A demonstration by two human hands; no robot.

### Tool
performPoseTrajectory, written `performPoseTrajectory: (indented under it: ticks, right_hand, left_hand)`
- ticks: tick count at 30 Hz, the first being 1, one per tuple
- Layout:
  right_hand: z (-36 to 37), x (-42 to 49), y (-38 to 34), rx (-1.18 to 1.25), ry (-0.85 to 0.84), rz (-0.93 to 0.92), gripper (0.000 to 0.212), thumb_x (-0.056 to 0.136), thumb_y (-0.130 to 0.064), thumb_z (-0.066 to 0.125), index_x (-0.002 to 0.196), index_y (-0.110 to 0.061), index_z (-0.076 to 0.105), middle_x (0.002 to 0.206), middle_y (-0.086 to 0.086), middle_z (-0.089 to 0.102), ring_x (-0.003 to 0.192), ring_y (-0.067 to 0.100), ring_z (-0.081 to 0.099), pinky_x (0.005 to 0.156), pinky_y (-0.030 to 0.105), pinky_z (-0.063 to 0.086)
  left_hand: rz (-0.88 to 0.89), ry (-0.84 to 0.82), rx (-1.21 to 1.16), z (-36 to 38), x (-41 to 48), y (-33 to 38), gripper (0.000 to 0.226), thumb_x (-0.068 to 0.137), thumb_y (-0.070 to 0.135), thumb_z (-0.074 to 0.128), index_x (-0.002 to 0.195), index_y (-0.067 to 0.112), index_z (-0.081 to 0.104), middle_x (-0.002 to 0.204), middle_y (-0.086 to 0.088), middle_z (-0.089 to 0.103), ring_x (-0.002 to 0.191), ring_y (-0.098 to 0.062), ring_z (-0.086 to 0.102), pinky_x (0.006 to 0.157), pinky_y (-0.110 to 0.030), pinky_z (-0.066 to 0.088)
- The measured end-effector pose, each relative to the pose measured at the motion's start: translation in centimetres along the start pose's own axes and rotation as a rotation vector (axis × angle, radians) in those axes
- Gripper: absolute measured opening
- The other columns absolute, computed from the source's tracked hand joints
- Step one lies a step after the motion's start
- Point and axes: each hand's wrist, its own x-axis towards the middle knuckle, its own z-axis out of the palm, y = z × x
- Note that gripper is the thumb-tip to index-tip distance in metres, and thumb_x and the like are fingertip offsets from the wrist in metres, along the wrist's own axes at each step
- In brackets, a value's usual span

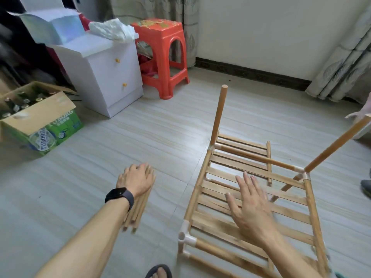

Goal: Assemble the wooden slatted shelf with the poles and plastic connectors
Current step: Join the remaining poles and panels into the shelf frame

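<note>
A wooden slatted shelf frame (291,213) lies on the floor at the right, its poles joined by white plastic connectors (185,236). One pole (218,115) stands up from the far left corner. A second pole (339,143) leans up from the far right connector (301,171). My right hand (250,207) is spread flat over the slats, fingers straight. My left hand (136,178), with a black watch on the wrist, rests on a bundle of loose poles (136,214) lying on the floor; its fingers curl over the bundle's far end.
A white drawer cabinet (104,77) and a red plastic stool (162,57) stand at the back left. A green cardboard box of bottles (40,125) sits at the left. My sandalled foot (159,271) is at the bottom edge. Another person's hand (357,115) shows at the right edge.
</note>
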Motion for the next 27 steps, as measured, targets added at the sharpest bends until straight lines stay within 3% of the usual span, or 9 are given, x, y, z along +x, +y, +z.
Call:
performPoseTrajectory:
  ticks: [5,8,11,15,21,24,27]
  right_hand:
    - [3.1,3.9,-5.4,-0.11,-0.095,-0.18,0.068,0.097,-0.069,0.009,0.157,-0.043,-0.009,0.165,-0.005,-0.021,0.149,0.014,-0.028,0.123,0.046,-0.012]
    - [5.2,4.0,-5.4,-0.15,-0.093,-0.189,0.066,0.092,-0.07,-0.007,0.152,-0.045,-0.021,0.165,-0.005,-0.02,0.149,0.013,-0.028,0.124,0.047,-0.01]
    - [5.7,4.1,-5.2,-0.138,-0.075,-0.182,0.064,0.092,-0.069,-0.007,0.151,-0.048,-0.02,0.165,-0.007,-0.017,0.15,0.011,-0.023,0.125,0.046,-0.007]
    - [5.8,4.4,-5.2,-0.125,-0.058,-0.172,0.065,0.093,-0.07,-0.002,0.153,-0.048,-0.014,0.166,-0.009,-0.011,0.152,0.01,-0.018,0.125,0.045,-0.004]
    - [5.9,4.3,-5.1,-0.121,-0.043,-0.181,0.068,0.093,-0.07,-0.001,0.156,-0.047,-0.007,0.167,-0.007,-0.004,0.153,0.01,-0.012,0.126,0.046,0.0]
    - [5.8,4.3,-5.1,-0.125,-0.045,-0.184,0.068,0.093,-0.071,0.0,0.156,-0.046,-0.006,0.168,-0.007,-0.002,0.153,0.01,-0.011,0.126,0.046,0.0]
    - [5.5,4.1,-5.3,-0.123,-0.058,-0.174,0.069,0.093,-0.071,0.0,0.156,-0.046,-0.004,0.168,-0.007,-0.001,0.153,0.009,-0.011,0.126,0.045,-0.001]
  left_hand:
    - [-0.069,-0.192,-0.025,7.7,-0.5,-5.9,0.052,0.098,0.046,0.046,0.145,0.023,0.043,0.144,-0.009,0.047,0.131,-0.03,0.046,0.105,-0.04,0.041]
    - [-0.105,-0.28,0.002,12.1,-0.6,-6.4,0.05,0.096,0.045,0.048,0.14,0.021,0.048,0.138,-0.009,0.051,0.126,-0.031,0.05,0.1,-0.04,0.045]
    - [-0.152,-0.339,0.037,15.8,-0.9,-6.4,0.041,0.095,0.038,0.047,0.132,0.02,0.053,0.135,-0.006,0.054,0.122,-0.029,0.054,0.093,-0.038,0.049]
    - [-0.218,-0.295,0.041,18.3,-1.1,-6.2,0.037,0.1,0.03,0.047,0.135,0.018,0.042,0.135,-0.009,0.051,0.123,-0.029,0.054,0.085,-0.039,0.047]
    - [-0.255,-0.301,-0.005,18.8,-0.9,-5.9,0.024,0.098,0.015,0.051,0.122,0.012,0.051,0.118,-0.012,0.066,0.112,-0.032,0.063,0.083,-0.039,0.053]
    - [-0.343,-0.399,-0.353,18.2,-0.8,-5.7,0.024,0.094,0.014,0.059,0.116,0.007,0.066,0.105,-0.01,0.071,0.097,-0.027,0.067,0.077,-0.033,0.054]
    - [-0.321,-0.455,-0.756,15.4,-1.8,-4.7,0.029,0.092,0.0,0.062,0.121,-0.003,0.062,0.087,-0.009,0.069,0.071,-0.02,0.065,0.06,-0.028,0.049]
